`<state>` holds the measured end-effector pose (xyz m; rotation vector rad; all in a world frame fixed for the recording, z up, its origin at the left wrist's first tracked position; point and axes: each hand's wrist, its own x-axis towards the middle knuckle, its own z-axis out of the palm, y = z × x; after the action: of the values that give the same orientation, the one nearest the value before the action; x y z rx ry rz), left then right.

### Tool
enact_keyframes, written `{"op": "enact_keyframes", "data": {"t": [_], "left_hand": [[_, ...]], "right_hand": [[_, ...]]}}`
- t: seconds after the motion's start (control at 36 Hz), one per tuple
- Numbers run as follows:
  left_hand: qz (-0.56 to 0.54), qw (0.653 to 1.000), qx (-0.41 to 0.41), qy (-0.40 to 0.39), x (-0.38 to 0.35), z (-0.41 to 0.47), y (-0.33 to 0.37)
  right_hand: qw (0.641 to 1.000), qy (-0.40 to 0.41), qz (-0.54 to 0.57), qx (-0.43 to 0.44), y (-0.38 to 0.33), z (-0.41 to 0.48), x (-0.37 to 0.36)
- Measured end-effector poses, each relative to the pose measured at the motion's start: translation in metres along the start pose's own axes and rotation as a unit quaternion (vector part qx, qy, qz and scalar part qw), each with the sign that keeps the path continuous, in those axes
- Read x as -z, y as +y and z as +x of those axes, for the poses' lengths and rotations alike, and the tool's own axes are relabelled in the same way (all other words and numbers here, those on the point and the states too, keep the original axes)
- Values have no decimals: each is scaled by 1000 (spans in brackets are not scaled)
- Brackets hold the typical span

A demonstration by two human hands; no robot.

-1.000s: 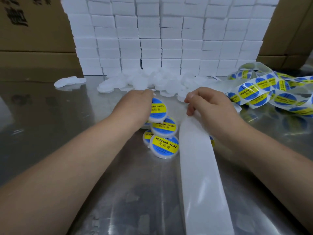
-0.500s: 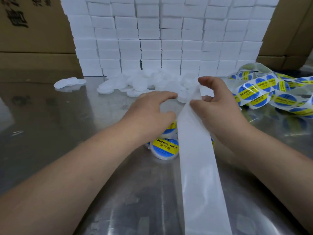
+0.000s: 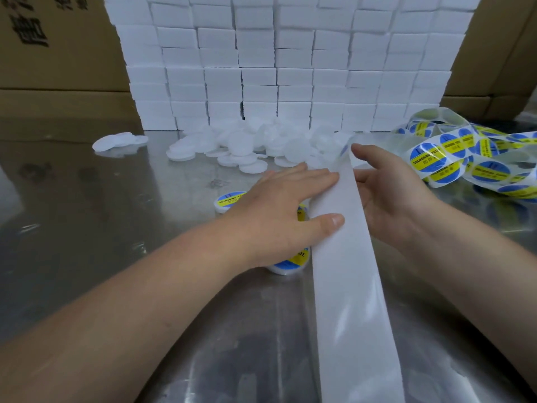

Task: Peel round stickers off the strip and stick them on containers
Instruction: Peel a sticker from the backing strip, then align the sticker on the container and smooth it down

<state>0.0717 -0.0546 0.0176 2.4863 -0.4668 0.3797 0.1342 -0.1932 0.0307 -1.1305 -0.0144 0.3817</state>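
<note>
A: Well, a round labelled container [image 3: 229, 200] sat on the shiny steel table [image 3: 87, 228]; the left hand [image 3: 279, 216] lay flat, fingers straight, over more.
B: It touched the smooth white strip [image 3: 348, 286], running lengthwise from us toward the back. Behind it, the right hand [image 3: 389, 199], thumb up, grip unclear. Round blue-yellow stickers [image 3: 491, 171] coiled far right.

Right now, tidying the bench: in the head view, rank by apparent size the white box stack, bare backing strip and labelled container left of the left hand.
1. white box stack
2. bare backing strip, though camera nearness enlarges it
3. labelled container
</note>
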Motion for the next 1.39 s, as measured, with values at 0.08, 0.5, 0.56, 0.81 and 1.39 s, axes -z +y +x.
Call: {"op": "enact_keyframes", "data": {"t": [0.08, 0.5, 0.56, 0.81, 1.39], "left_hand": [[16, 1000, -22, -1, -1, 0, 1], [-51, 988, 18, 142, 0, 2, -2], [-75, 980, 54, 179, 2, 4, -7], [-44, 955, 188, 224, 18, 38, -30], [310, 919, 235, -65, 17, 119, -118]], "right_hand": [[999, -29, -31, 17, 1, 0, 0], [958, -35, -198, 204, 8, 11, 6], [956, -52, -197, 209, 8, 12, 7], [970, -71, -149, 178, 13, 20, 9], [960, -93, -183, 193, 22, 35, 15]]}}
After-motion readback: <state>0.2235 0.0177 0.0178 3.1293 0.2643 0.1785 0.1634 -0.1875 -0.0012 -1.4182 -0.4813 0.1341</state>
